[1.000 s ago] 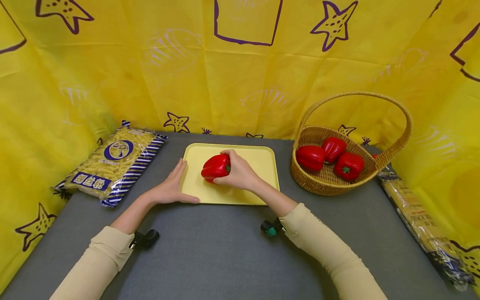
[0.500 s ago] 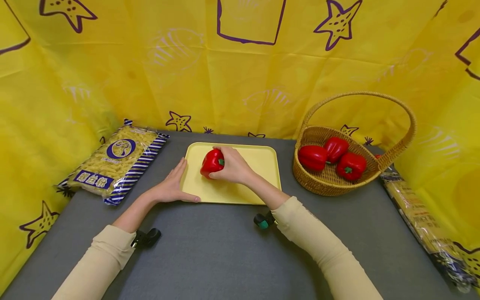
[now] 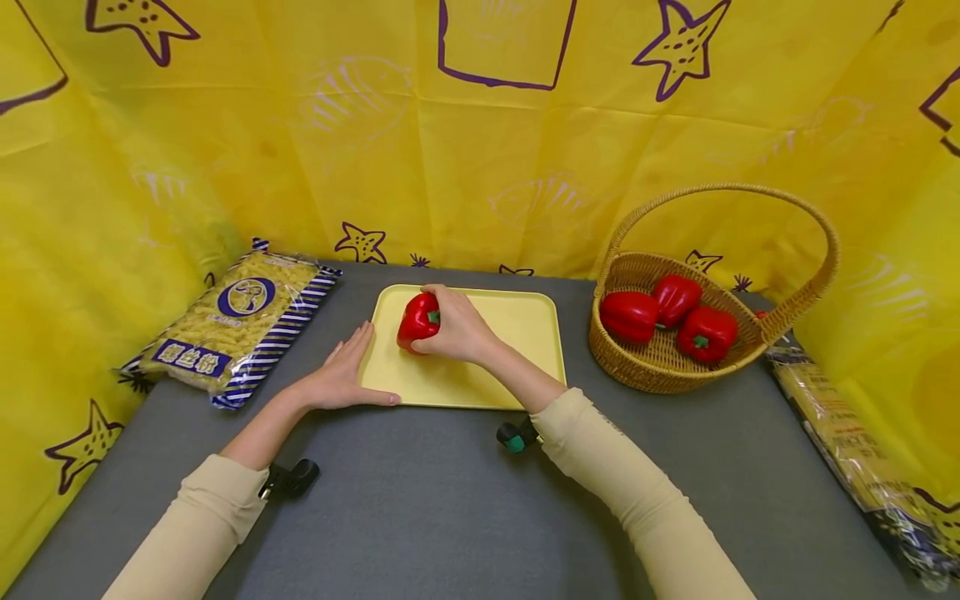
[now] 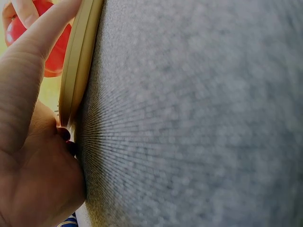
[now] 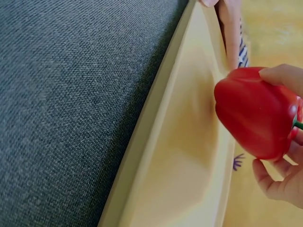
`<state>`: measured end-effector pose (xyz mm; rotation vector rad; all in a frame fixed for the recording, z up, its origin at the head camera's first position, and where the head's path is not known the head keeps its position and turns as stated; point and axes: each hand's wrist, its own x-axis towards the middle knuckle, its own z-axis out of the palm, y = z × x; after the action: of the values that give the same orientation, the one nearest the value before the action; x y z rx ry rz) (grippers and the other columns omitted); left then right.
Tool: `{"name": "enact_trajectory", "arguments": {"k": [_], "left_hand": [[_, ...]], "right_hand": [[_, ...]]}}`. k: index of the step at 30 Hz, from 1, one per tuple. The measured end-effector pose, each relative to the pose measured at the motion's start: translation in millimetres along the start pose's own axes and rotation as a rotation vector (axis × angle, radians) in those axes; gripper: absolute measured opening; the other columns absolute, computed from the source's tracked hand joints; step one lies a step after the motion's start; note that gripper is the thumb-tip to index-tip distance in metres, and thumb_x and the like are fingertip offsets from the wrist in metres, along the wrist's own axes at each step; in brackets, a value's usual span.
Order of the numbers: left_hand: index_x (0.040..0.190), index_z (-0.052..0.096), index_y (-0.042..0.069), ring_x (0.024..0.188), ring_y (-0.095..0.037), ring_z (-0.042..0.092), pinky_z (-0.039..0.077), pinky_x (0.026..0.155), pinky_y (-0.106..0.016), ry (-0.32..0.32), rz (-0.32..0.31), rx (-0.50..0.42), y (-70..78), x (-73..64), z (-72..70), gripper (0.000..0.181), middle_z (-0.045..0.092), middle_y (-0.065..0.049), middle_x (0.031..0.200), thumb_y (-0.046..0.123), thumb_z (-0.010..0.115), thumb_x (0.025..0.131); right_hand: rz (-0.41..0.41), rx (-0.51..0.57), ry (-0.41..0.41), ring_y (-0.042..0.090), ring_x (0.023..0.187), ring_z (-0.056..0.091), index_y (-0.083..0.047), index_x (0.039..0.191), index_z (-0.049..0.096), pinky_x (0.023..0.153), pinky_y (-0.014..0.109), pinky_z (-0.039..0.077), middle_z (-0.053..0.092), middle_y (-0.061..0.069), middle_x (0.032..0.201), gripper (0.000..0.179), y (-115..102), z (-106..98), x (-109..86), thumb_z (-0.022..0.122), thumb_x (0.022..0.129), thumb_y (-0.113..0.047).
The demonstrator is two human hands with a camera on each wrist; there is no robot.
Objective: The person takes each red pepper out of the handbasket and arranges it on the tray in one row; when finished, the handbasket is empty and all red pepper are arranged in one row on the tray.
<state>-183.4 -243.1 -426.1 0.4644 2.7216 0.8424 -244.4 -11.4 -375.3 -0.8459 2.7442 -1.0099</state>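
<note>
Sleeves: two, beige, entering at lower left and lower right of the frame, one black wrist device by each cuff. Grey tabletop lower centre. Your left hand, left of centre: fingers straight, thumb spread wide, set against the near-left corner of one pale yellow tray. Your right hand, mid-frame: holding one red pepper, thumb on the near side, fingers on the far side. Pepper lies just left of your right palm, green stem towards it, above the tray's left half; contact with the tray, cannot tell. Centre right: one wicker basket, three red peppers inside. Far left, one noodle packet; right edge, one long packet. Yellow cloth fills the top.
</note>
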Motion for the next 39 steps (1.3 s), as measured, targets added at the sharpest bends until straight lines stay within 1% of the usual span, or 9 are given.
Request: {"name": "enact_trajectory", "arguments": {"k": [9,13,17,23,29,39], "left_hand": [[0.154,0.001,-0.004,0.147,-0.040,-0.001,0.000,0.113,-0.061,0.006,-0.002,0.047,4.7,-5.0,0.3,0.122,0.001,-0.024,0.160,0.062,0.071,0.078],[0.154,0.002,-0.005,0.147,-0.041,0.000,0.000,0.113,-0.061,0.012,-0.001,0.053,5.3,-6.7,0.8,0.121,0.003,-0.024,0.160,0.062,0.070,0.079],[0.154,0.002,-0.003,0.147,-0.039,-0.001,-0.001,0.113,-0.060,0.011,-0.007,0.050,3.9,-7.8,1.3,0.120,0.003,-0.022,0.161,0.062,0.069,0.080],[0.154,0.000,-0.002,0.147,-0.040,-0.001,-0.002,0.113,-0.059,0.012,-0.012,0.021,1.1,-7.7,1.6,0.120,0.003,-0.022,0.161,0.060,0.071,0.079],[0.155,-0.001,-0.001,0.147,-0.040,-0.001,-0.002,0.113,-0.059,0.017,-0.016,0.006,-1.7,-6.6,2.6,0.121,0.004,-0.023,0.161,0.059,0.072,0.079],[0.155,-0.002,0.000,0.147,-0.040,-0.001,-0.002,0.113,-0.060,0.011,-0.021,0.003,-1.2,-6.8,2.0,0.121,0.003,-0.022,0.161,0.060,0.071,0.079]], "right_hand": [[-0.014,-0.064,-0.010,0.024,0.123,0.046,-0.006,0.145,0.038,0.098,0.037,0.046,0.051,0.009,0.136,0.085,-2.0,3.8,5.6,0.082,0.077,-0.031],[-0.020,-0.068,-0.016,0.024,0.125,0.044,-0.007,0.146,0.037,0.098,0.038,0.046,0.050,0.008,0.139,0.086,-3.0,5.9,7.4,0.082,0.077,-0.032],[-0.029,-0.049,-0.006,0.024,0.126,0.043,-0.007,0.148,0.035,0.097,0.037,0.046,0.048,0.008,0.141,0.089,-2.2,10.0,9.8,0.083,0.076,-0.032],[-0.054,-0.019,0.014,0.024,0.126,0.045,-0.006,0.148,0.034,0.099,0.036,0.045,0.047,0.010,0.141,0.091,-2.4,15.2,11.6,0.083,0.076,-0.033],[-0.066,0.013,0.009,0.024,0.126,0.043,-0.005,0.149,0.031,0.099,0.036,0.045,0.046,0.010,0.141,0.095,-0.9,18.2,10.3,0.083,0.075,-0.034],[-0.044,0.098,-0.005,0.025,0.130,0.038,-0.005,0.152,0.023,0.101,0.041,0.044,0.039,0.012,0.147,0.102,7.6,18.7,6.3,0.084,0.074,-0.029]]}}
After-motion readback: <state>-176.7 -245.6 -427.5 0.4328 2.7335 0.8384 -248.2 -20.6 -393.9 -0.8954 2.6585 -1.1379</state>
